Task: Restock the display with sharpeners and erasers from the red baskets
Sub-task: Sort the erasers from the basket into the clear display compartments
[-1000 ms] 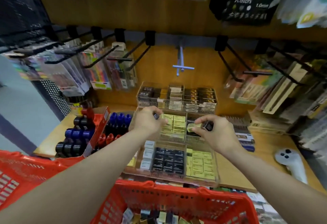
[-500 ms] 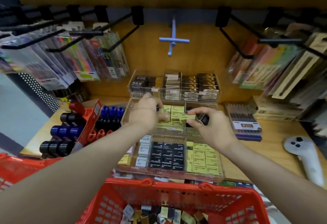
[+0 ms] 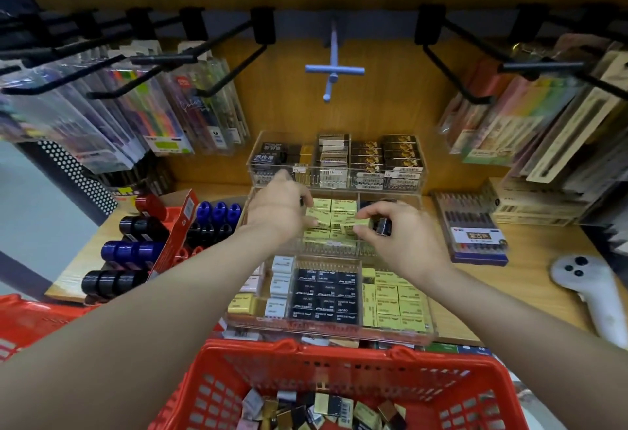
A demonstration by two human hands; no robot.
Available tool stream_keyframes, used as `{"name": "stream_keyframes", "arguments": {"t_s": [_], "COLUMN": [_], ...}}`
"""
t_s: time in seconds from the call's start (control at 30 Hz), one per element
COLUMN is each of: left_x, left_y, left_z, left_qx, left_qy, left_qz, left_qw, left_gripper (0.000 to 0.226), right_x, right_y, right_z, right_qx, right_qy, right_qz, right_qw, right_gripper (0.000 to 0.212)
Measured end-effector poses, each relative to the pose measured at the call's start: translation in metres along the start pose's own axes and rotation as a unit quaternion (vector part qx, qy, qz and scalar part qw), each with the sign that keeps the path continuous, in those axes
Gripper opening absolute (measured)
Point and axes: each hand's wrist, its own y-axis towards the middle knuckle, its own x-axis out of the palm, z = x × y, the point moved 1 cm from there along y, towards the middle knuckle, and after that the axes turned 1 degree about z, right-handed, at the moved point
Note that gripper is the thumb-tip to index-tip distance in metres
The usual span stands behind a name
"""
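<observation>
A clear tiered display (image 3: 429, 334) stands on the wooden shelf. Its middle tier holds yellow erasers (image 3: 343, 206); the front tier holds black erasers (image 3: 323, 293) with white and yellow ones beside them. My right hand (image 3: 404, 242) pinches a yellow eraser (image 3: 357, 225) over the middle tier and also holds a black eraser (image 3: 382, 225) against its fingers. My left hand (image 3: 277, 212) is curled over the left of the same tier, with a small dark piece (image 3: 301, 201) at its fingertips, mostly hidden. The red basket (image 3: 339, 360) below holds several loose erasers (image 3: 323, 409).
A second red basket (image 3: 23, 321) is at the lower left. A red box of blue and black sharpeners (image 3: 136, 249) stands left of the display. Pen packs hang from black hooks (image 3: 238, 55) above. A pen box (image 3: 474, 229) and a white controller (image 3: 591, 290) lie at the right.
The view has tilted down and come closer. Both hands stay over the middle tier; my right hand has carried the yellow eraser slightly left, towards the yellow stack.
</observation>
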Motion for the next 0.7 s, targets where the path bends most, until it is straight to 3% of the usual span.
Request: {"name": "stream_keyframes", "arguments": {"t_s": [0.17,0.27,0.33,0.4,0.53,0.7], "left_x": [0.002,0.007,0.008,0.005,-0.005,-0.007], "left_y": [0.003,-0.001,-0.009,-0.019,-0.027,-0.038], "left_z": [0.011,0.003,-0.009,-0.023,-0.045,-0.050], "left_qx": [0.018,-0.015,-0.050,-0.078,-0.068,-0.040], "left_qy": [0.067,-0.079,-0.259,-0.361,-0.405,-0.428], "left_qz": [-0.021,-0.036,-0.051,-0.065,-0.070,-0.049], "left_qw": [0.997,0.996,0.963,0.927,0.909,0.901], "left_gripper": [0.025,0.029,0.030,0.035,0.064,0.051], "right_x": [-0.009,-0.010,-0.005,0.005,0.027,0.031], "right_y": [0.009,0.012,0.017,0.022,0.033,0.034], "right_z": [-0.001,-0.009,-0.019,-0.031,-0.053,-0.054], "right_qx": [-0.006,-0.034,-0.053,-0.069,-0.075,-0.065], "right_qy": [-0.126,-0.151,-0.145,-0.140,-0.139,-0.149], "right_qz": [-0.082,-0.097,-0.109,-0.128,-0.165,-0.166], "right_qw": [0.989,0.983,0.982,0.979,0.973,0.973], "right_gripper": [0.044,0.043,0.042,0.043,0.041,0.034]}}
